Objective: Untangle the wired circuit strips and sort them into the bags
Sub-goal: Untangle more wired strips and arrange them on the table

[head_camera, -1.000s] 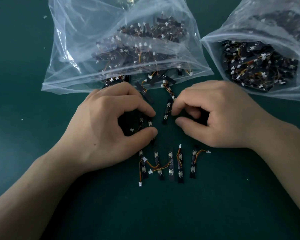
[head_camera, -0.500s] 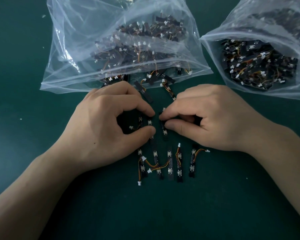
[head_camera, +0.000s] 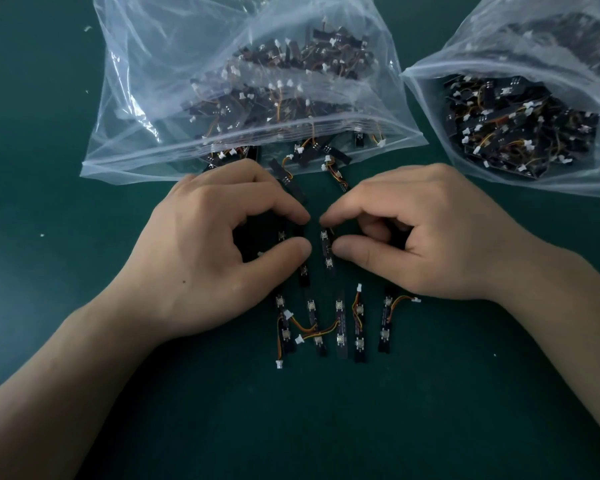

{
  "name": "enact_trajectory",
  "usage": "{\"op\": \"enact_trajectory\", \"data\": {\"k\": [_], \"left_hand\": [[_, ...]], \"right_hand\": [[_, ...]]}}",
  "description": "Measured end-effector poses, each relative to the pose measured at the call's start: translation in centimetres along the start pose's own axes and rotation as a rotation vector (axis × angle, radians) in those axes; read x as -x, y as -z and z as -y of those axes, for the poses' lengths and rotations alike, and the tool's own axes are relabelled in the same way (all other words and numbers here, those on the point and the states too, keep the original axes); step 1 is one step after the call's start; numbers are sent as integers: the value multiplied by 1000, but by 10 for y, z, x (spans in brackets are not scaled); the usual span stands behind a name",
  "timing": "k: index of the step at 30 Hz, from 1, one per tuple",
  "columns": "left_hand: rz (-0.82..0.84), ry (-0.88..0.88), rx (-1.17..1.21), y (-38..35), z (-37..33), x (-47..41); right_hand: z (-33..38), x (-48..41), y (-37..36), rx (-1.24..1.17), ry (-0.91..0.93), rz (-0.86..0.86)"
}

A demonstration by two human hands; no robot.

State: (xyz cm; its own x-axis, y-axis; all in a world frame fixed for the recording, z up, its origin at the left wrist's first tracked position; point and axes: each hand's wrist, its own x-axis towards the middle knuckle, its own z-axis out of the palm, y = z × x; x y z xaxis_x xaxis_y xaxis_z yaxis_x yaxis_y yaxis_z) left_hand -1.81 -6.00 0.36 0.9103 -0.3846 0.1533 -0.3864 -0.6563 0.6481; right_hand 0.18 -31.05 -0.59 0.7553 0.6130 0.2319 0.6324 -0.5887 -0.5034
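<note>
Dark green matting is seen across the bench [head_camera: 49,220], and two clear plastic bags are laid on its far side. The first bag [head_camera: 160,64] is placed at the far centre-left and is filled with a tangle of black circuit strips, orange-yellow wires and white connectors. Its mouth is turned toward the person, and several loose strips [head_camera: 286,173] are spilled from it onto the bench. The second bag [head_camera: 568,181] is set at the far right, partly cut off by the frame edge, and a similar dark heap is seen through its wall. Both hands are lowered to the bench just in front of the first bag's mouth, their fingertips nearly facing. The left hand [head_camera: 205,258] is curled, and the left-hand strip [head_camera: 304,273] is pinched between its thumb and forefinger, with the near end left showing below the thumb. The right hand [head_camera: 430,244] is likewise curled, and the right-hand strip [head_camera: 327,251], on which two pale buttons can be made out, is pinched between thumb and forefinger. The two strips are held just beside each other; whether they are joined by a wire cannot be told. Nearer the person, a row of five strips [head_camera: 340,323] is laid side by side, with wires looped across some of them.
</note>
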Motion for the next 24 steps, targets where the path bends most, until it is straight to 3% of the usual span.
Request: {"op": "enact_trajectory", "data": {"k": [5,11,24], "left_hand": [[-40,30,51,0,2,0],[-45,29,48,-1,3,0],[-46,21,43,-2,4,0]], "right_hand": [[-3,0,1,-29,-125,-228],[-4,-2,-2,95,-219,-140],[-8,1,13,-103,-195,-103]]}}
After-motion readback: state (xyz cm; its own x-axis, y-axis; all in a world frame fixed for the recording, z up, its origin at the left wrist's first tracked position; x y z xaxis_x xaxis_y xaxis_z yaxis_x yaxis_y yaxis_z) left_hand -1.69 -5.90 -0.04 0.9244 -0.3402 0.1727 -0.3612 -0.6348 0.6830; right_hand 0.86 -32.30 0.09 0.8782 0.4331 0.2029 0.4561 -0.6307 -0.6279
